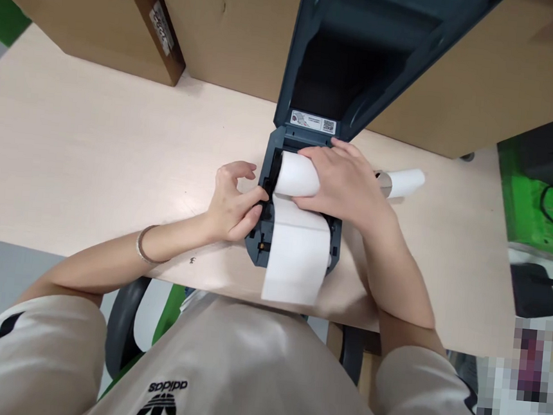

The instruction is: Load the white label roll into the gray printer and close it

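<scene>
A dark blue-grey printer (273, 136) stands on the table with its lid (369, 28) raised. Inside its body lies a white paper roll (295, 174), and a strip of its paper (296, 261) runs toward me over the printer's front edge. My right hand (339, 181) is wrapped round the roll's right side, thumb below and fingers above. My left hand (236, 201) is at the printer's left edge, fingers apart and curved, the index fingertip touching the inner left side. Nothing shows in its grasp.
Another white roll (404, 183) with a brown core piece lies right of my right hand. Cardboard boxes (238, 30) line the back of the pale wooden table (93, 140). A green crate (538, 204) with a black cable is at the right. Chair armrests are below the table edge.
</scene>
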Action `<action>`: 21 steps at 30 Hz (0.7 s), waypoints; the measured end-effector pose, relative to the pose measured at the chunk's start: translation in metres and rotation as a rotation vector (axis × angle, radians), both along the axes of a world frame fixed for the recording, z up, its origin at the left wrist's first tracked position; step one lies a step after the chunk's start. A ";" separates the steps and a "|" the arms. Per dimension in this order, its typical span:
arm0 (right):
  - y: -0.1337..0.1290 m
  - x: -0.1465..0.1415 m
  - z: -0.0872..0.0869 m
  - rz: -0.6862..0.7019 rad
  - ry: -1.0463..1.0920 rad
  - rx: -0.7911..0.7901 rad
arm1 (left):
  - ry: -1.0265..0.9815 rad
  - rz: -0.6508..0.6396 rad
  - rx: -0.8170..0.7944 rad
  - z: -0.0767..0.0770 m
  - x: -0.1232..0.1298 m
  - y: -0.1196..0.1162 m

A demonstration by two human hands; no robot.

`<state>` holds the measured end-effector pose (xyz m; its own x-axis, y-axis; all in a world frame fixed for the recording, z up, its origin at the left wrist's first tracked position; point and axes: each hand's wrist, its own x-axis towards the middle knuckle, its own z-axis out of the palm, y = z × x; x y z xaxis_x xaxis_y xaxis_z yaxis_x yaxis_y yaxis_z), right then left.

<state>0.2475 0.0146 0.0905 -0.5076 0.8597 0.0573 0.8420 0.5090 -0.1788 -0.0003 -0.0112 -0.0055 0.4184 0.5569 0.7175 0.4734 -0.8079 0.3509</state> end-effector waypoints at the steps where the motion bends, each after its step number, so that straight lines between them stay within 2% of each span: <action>1: 0.002 -0.001 -0.003 0.006 -0.008 0.000 | -0.005 -0.004 0.002 0.000 0.000 0.000; 3: 0.002 -0.004 -0.003 0.031 -0.019 0.007 | -0.008 -0.008 0.008 0.002 0.001 0.000; 6: -0.013 -0.008 0.010 0.046 -0.016 0.045 | 0.005 0.002 0.026 0.004 0.002 -0.001; 9: -0.049 -0.015 0.027 0.035 -0.030 0.040 | 0.010 0.008 0.040 0.006 0.002 -0.002; 11: -0.079 -0.019 0.031 0.079 -0.057 -0.003 | 0.009 0.008 0.044 0.006 0.002 -0.002; 14: -0.119 -0.026 0.021 0.151 -0.088 -0.012 | 0.011 0.013 0.042 0.006 0.002 -0.001; 16: -0.135 -0.031 0.010 0.158 -0.105 0.014 | 0.012 0.014 0.040 0.006 0.002 -0.001; 19: -0.143 -0.036 -0.002 0.155 -0.130 0.029 | 0.013 0.011 0.029 0.004 0.001 -0.002; 21: -0.142 -0.035 -0.001 0.179 -0.122 0.036 | 0.024 0.009 0.008 0.002 -0.001 -0.002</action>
<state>0.2124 -0.1271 0.0896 -0.6568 0.7539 0.0154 0.7520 0.6564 -0.0600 -0.0016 -0.0127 -0.0034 0.4304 0.5547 0.7121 0.4888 -0.8064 0.3327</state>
